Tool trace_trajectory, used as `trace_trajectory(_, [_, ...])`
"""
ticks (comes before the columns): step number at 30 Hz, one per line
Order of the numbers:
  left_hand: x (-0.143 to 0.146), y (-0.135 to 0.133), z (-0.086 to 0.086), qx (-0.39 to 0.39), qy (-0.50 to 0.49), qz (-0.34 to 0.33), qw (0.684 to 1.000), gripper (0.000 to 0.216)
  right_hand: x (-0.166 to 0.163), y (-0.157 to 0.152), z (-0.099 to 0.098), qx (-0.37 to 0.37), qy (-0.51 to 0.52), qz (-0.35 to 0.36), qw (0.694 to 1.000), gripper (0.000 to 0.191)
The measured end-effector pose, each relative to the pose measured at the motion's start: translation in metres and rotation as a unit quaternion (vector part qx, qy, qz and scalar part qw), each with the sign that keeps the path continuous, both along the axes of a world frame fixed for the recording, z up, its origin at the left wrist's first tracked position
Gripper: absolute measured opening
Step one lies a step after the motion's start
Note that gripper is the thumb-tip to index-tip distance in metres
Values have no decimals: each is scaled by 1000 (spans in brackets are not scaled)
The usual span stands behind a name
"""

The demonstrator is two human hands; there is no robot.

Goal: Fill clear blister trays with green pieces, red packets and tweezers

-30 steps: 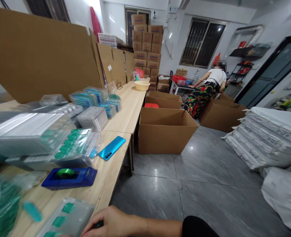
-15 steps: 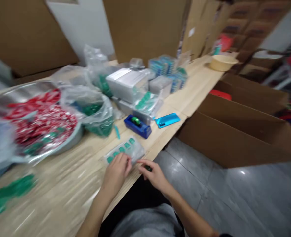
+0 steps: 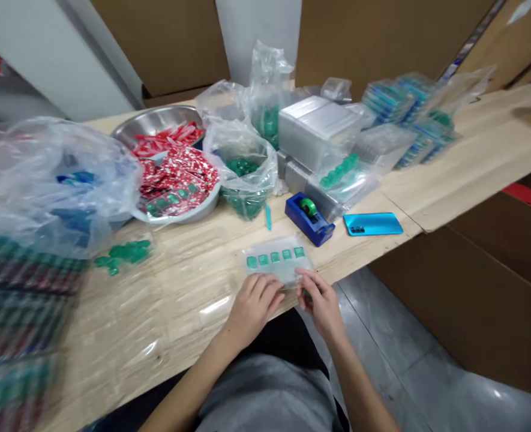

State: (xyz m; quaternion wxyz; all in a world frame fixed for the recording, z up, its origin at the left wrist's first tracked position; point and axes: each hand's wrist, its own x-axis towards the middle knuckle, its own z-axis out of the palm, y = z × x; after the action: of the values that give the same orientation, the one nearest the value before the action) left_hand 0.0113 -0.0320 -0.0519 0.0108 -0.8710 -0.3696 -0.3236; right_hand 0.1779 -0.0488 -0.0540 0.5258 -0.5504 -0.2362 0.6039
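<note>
In front of me on the table lies a clear plastic blister tray (image 3: 277, 245) with a row of several teal-green square pieces (image 3: 275, 257) along its far side. My left hand (image 3: 255, 301) rests at the near left edge of this tray, fingers slightly bent and thumb apart. At the near right corner, the fingers of my right hand (image 3: 321, 300) are curled round something small and dark green, mostly hidden in the palm. Just beyond the tray stand a blue tape dispenser (image 3: 309, 219) with green tape and a slim turquoise strip (image 3: 268, 217).
A blue phone (image 3: 373, 224) lies at the right. Farther back are a bag of green pieces (image 3: 246, 198), stacked clear trays (image 3: 317, 129) and a bowl of red-and-white packets (image 3: 202, 210). Loose green pieces (image 3: 128, 252) and blurred filled packs (image 3: 17, 324) lie left. Cardboard boxes (image 3: 454, 300) stand below right.
My view has turned left, bringing the filled packs into sight. My right hand has come to the tray's corner. My left hand has drawn back from the green squares to the near edge.
</note>
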Motion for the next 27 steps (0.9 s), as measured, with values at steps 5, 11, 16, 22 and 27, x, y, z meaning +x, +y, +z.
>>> trace_trajectory(5, [-10, -1, -2, 80, 21, 65, 994, 21, 5, -2, 7, -9, 29, -2, 1000, 49])
trace_trajectory(11, [-38, 5, 13, 152, 36, 82, 984, 23, -5, 0, 12, -11, 40, 46, 998, 49])
trace_trajectory(16, [-117, 33, 25, 144, 50, 221, 963, 33, -23, -5, 20, -6, 21, 56, 998, 47])
trace_trajectory(22, [-188, 133, 29, 65, 33, 322, 944, 36, -27, -10, 13, -28, 58, 40, 997, 42])
trace_trajectory(27, [-195, 181, 29, -15, 32, 328, 944, 31, -26, -6, 10, -48, 167, 20, 985, 43])
